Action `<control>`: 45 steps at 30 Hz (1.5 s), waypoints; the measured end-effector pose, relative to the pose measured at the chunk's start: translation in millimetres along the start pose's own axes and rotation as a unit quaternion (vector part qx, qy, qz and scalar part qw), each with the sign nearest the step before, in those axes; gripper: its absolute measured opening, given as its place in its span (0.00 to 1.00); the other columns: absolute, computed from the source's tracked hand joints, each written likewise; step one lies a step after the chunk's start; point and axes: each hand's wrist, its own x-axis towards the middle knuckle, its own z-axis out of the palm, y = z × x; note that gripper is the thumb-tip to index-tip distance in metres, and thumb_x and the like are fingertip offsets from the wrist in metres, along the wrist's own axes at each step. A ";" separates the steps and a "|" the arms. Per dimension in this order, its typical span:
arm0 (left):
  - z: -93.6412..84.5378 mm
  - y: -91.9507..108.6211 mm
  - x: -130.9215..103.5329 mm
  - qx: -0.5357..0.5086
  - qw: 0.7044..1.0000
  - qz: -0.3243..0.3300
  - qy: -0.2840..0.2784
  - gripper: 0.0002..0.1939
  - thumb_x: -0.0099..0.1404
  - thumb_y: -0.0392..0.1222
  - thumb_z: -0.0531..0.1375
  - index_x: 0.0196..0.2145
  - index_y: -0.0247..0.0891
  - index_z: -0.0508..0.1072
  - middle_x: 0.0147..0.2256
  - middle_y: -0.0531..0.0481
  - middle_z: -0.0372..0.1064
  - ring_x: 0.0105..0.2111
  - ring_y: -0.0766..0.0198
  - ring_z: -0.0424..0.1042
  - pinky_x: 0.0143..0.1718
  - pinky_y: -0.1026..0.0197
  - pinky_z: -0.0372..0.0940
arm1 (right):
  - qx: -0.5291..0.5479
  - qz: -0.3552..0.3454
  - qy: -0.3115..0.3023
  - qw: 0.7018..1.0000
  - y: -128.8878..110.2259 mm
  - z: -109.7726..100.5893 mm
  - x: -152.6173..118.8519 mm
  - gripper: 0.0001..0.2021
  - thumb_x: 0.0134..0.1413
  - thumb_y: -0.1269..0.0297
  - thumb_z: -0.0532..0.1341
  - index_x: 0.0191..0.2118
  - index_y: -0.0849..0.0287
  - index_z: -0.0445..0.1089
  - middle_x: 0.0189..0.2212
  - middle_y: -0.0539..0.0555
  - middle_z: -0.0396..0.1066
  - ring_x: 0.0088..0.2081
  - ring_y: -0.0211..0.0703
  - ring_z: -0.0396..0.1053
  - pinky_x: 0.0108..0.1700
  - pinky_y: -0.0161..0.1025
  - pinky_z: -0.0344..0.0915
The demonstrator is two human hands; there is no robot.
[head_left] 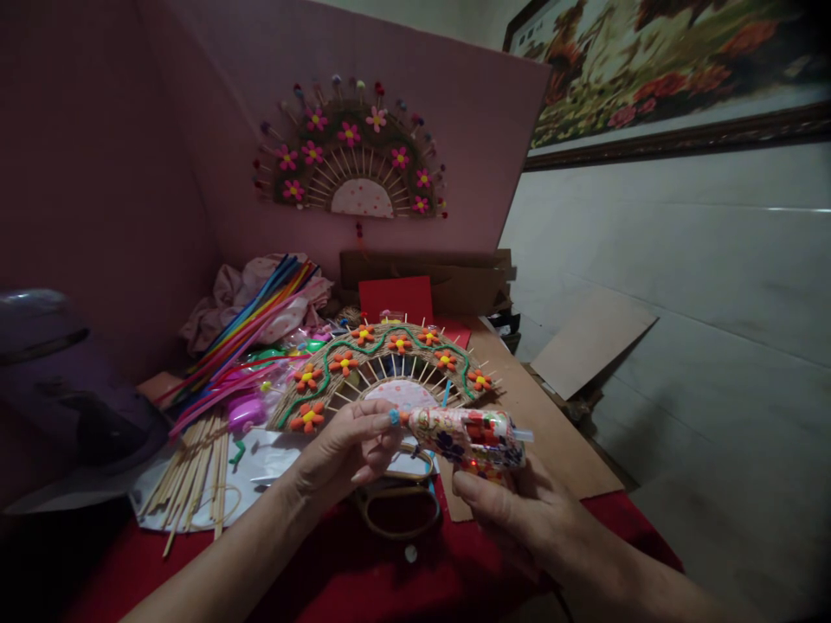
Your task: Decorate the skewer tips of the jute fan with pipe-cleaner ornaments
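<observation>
A glue gun with a multicoloured floral pattern (447, 433) is gripped in the right hand (529, 502), at the lower centre-right of the frame. Its orange nozzle (405, 418) is pointed left, and a translucent stick (523, 435) is seen protruding from its rear. A small light-blue piece (394, 417) is pinched between the thumb and fingers of the left hand (363, 437), right at the nozzle; whether the two are touching cannot be told. At mid-frame, behind the hands, a half-round twine-covered fan with orange flowers (399, 343) is placed. Below the glue gun, brass-coloured scissor handles (401, 535) are seen over a red cloth (312, 571).
</observation>
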 end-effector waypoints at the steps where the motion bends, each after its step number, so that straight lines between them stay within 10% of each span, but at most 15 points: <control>1: 0.0 0.1 -0.1 0.001 1.000 0.000 0.001 0.08 0.54 0.36 0.63 0.26 0.32 0.66 0.19 0.55 0.58 0.15 0.79 0.53 0.13 0.75 0.45 | 0.001 0.002 0.003 1.000 0.4 0.0 -0.2 0.15 0.48 0.51 0.62 0.33 0.59 0.69 0.16 0.44 0.55 0.18 0.31 0.52 0.19 0.30 0.53; 45: -5.2 -5.9 2.5 0.017 1.000 0.016 -0.002 0.03 0.59 0.34 0.59 0.30 0.30 0.68 0.22 0.54 0.56 0.17 0.79 0.49 0.14 0.75 0.46 | -0.017 0.027 -0.016 0.999 18.4 -2.1 10.0 0.22 0.56 0.47 0.54 0.22 0.60 0.60 0.10 0.43 0.54 0.11 0.27 0.51 0.14 0.29 0.45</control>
